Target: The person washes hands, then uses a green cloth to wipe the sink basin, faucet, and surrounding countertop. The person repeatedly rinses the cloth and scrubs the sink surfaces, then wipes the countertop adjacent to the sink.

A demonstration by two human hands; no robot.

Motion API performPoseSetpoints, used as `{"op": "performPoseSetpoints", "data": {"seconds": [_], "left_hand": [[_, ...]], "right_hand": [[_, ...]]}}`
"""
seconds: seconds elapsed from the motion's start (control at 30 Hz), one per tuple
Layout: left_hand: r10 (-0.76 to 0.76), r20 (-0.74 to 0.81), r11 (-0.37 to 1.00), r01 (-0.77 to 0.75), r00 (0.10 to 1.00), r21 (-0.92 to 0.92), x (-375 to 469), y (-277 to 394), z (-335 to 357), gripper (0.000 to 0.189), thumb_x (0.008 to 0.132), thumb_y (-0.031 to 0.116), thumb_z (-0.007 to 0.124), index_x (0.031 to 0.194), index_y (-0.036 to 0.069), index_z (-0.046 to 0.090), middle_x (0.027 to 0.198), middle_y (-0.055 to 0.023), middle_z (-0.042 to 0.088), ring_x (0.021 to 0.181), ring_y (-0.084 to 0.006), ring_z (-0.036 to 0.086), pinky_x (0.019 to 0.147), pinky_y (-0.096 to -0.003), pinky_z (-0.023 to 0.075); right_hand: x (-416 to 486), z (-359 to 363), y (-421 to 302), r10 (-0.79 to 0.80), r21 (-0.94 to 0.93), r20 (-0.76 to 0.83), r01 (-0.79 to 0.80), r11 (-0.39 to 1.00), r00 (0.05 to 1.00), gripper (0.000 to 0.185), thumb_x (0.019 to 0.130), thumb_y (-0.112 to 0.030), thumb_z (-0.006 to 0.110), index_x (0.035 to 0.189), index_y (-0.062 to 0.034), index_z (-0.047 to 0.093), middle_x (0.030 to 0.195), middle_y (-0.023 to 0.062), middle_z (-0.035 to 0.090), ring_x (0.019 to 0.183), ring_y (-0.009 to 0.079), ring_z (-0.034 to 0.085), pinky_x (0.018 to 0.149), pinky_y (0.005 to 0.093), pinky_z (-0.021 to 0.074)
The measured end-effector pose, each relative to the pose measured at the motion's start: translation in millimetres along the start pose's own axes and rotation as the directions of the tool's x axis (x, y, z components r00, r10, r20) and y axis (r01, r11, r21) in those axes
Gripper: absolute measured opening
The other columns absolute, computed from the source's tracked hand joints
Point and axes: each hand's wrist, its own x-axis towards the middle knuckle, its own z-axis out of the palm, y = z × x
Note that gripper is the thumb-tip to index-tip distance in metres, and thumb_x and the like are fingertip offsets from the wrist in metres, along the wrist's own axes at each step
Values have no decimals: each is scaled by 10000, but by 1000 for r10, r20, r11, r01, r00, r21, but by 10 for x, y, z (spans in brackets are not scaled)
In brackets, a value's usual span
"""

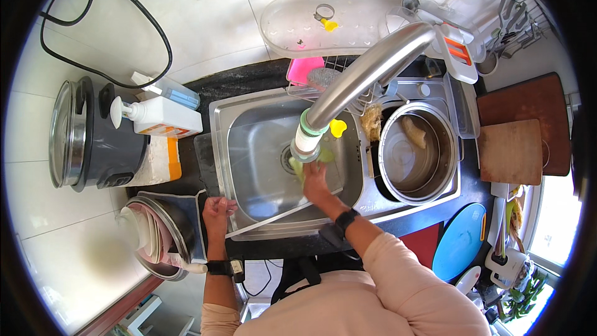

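Note:
My right hand [316,183] reaches down into the left basin of a stainless steel sink [261,163], just below the faucet's spout head [306,143]. Pale green pieces [326,155], perhaps vegetable scraps, lie at its fingertips near the drain [286,158]. The spout covers part of these fingers, so their grip is unclear. My left hand [218,212] rests at the basin's left front rim with its fingers curled; nothing shows plainly in it. A thin white strip [280,215] runs slantwise across the basin's front from near this hand towards the right one.
A steel pot [419,154] holding water and a brownish piece [413,132] sits over the right basin. The curved faucet [373,72] arches above the sink. Left stand a rice cooker [112,135], a white pump bottle [163,115] and stacked bowls [158,233]. Cutting boards [510,149] lean right.

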Motion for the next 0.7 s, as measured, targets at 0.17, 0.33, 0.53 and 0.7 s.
{"op": "performPoseSetpoints", "data": {"seconds": [0.17,0.33,0.53,0.7], "left_hand": [[31,-7,1000,-31,1000,-3,18,-23,8,264,910,232,570,978,-10,488,873,-150,666,698,-167,645,619,-243,497],[-68,-14,998,68,998,17,31,26,-14,285,902,280,585,972,11,526,875,-136,676,690,-159,641,619,-250,489],[-240,181,970,242,954,10,-37,240,-74,360,899,362,571,1012,23,617,900,-137,688,720,-140,634,666,-236,470],[-149,299,989,146,943,32,-166,483,1,448,903,368,546,1072,-41,614,923,-181,684,788,-179,646,734,-264,483]], "right_hand": [[-327,-428,-499,-121,-37,88,124,992,989,535,672,-61,547,1171,119,477,1189,223,468,1160,392,383,1000,533,246],[-279,-618,-300,21,358,20,-27,933,1000,433,693,-34,564,1124,8,542,1171,184,491,1146,391,406,999,482,294],[-282,-618,-173,255,552,40,-234,800,966,295,710,-85,604,1001,-52,642,1085,162,572,1100,323,495,969,408,386],[-264,-674,-103,350,650,40,-290,702,936,244,704,-130,637,940,-81,675,1060,164,589,1068,324,524,947,381,419]]}}
